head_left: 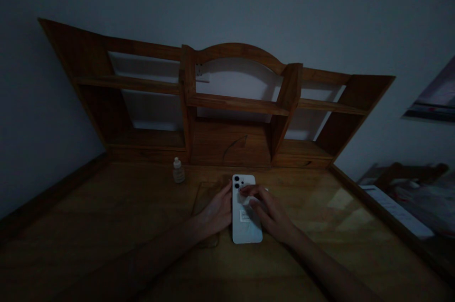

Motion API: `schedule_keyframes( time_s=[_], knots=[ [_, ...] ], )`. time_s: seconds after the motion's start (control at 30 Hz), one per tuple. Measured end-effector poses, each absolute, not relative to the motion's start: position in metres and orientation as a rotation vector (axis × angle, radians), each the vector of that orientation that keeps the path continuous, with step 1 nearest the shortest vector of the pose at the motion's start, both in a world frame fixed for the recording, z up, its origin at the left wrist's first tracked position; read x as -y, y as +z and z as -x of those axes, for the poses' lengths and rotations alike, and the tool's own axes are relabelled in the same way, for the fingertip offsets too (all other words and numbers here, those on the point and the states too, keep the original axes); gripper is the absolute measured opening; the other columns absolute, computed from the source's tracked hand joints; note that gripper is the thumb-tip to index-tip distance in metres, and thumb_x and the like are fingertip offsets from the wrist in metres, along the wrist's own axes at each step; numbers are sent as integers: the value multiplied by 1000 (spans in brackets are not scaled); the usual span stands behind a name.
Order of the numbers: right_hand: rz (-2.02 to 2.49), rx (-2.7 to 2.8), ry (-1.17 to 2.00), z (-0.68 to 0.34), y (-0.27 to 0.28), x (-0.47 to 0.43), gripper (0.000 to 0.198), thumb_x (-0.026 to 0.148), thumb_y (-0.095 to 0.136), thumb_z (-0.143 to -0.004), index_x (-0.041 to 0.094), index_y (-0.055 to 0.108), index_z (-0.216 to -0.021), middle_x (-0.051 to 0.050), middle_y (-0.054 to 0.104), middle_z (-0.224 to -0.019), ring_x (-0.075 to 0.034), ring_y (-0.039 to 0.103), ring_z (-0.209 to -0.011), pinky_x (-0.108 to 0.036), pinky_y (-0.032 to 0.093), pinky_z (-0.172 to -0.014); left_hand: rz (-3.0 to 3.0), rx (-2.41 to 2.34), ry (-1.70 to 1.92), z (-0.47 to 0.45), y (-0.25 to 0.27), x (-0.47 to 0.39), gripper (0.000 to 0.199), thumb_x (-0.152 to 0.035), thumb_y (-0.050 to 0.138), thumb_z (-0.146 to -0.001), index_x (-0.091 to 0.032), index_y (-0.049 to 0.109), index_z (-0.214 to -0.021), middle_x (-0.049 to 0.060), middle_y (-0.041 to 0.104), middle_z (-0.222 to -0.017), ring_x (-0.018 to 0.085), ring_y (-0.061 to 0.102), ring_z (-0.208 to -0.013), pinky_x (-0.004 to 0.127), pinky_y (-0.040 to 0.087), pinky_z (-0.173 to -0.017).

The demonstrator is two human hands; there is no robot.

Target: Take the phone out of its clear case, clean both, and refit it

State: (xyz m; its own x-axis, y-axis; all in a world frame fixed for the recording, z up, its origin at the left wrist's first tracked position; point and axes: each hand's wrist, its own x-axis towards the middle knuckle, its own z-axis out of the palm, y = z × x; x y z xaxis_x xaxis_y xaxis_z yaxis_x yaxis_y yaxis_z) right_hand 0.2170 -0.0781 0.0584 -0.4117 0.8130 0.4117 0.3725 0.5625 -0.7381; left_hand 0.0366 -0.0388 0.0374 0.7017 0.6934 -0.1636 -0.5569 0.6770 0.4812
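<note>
A white smartphone [247,232] lies back side up in front of me, its camera lenses at the upper left and a small label on its back. My left hand [217,211] holds it along the left edge. Over the upper back of the phone, my right hand [267,209] has its fingers bent and drawn together. A small pale patch, perhaps a thin cloth or wipe [243,197], shows beneath those fingertips; I cannot make out what it is. Partly under my left hand and forearm lies a flat, clear phone case [206,245].
A small clear bottle with a white cap [178,172] stands left of the phone on the wooden desk [142,207]. Behind rises a wooden shelf unit [234,103] against the wall. To the right, past the desk's raised edge, are a white flat object [396,209] and a chair [408,174].
</note>
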Motion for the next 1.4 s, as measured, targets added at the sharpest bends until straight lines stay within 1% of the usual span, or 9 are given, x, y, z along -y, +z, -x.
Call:
schedule_keyframes(
  time_s=[0.17,0.37,0.47,0.6,0.7,0.9,1.07,1.3,1.4],
  knots=[
    [954,2068,729,-214,63,82,16,29,40,-99,25,50,-112,-6,58,-124,-20,57,-109,-35,46,-93,-414,-361,725,-37,36,38,45,-46,33,-101,-9,55,-115,14,61,-102,26,58,-96,38,40,-93],
    [913,2107,838,-211,65,85,14,26,38,-100,24,50,-104,-6,57,-125,-19,59,-103,-32,48,-86,-404,-261,725,-39,34,38,45,-43,30,-102,-10,60,-97,10,59,-86,22,58,-84,35,40,-92],
    [882,2114,856,-211,65,86,12,25,38,-100,23,49,-104,-7,56,-127,-19,58,-103,-33,48,-87,-399,-266,718,-39,34,39,47,-44,30,-101,-10,61,-95,10,59,-84,23,58,-86,34,40,-91],
    [851,2155,808,-210,64,87,12,19,43,-96,23,48,-106,-7,57,-120,-19,57,-103,-34,47,-89,-423,-286,710,-38,33,38,51,-47,29,-101,-8,62,-96,12,60,-86,25,59,-90,34,41,-89],
    [835,2175,751,-209,62,86,14,15,46,-93,23,49,-104,-9,52,-130,-21,53,-114,-35,45,-95,-433,-270,710,-37,32,37,50,-47,29,-101,-9,62,-98,12,61,-86,25,59,-90,35,41,-88],
    [831,2187,618,-208,58,84,45,6,55,-79,24,45,-119,-10,40,-146,-24,38,-134,-43,36,-109,-414,-311,732,-36,30,37,43,-46,35,-100,-11,60,-102,10,61,-90,24,60,-90,33,42,-88],
    [874,2192,528,-210,50,77,45,8,54,-83,25,49,-124,-9,35,-151,-23,34,-139,-44,35,-111,-417,-308,724,-36,33,38,43,-45,36,-100,-11,56,-117,13,61,-102,24,59,-96,34,43,-89],
    [870,2267,429,-213,44,73,53,12,57,-85,24,48,-135,-10,29,-155,-24,31,-142,-46,37,-111,-452,-297,710,-37,32,37,48,-48,36,-100,-10,55,-122,15,62,-104,25,60,-98,34,43,-88],
    [884,2278,387,-214,44,74,51,14,55,-87,25,49,-136,-9,30,-155,-25,34,-140,-46,40,-110,-434,-322,717,-37,31,36,48,-48,35,-100,-10,54,-122,14,62,-104,24,60,-96,32,44,-86]
  ],
)
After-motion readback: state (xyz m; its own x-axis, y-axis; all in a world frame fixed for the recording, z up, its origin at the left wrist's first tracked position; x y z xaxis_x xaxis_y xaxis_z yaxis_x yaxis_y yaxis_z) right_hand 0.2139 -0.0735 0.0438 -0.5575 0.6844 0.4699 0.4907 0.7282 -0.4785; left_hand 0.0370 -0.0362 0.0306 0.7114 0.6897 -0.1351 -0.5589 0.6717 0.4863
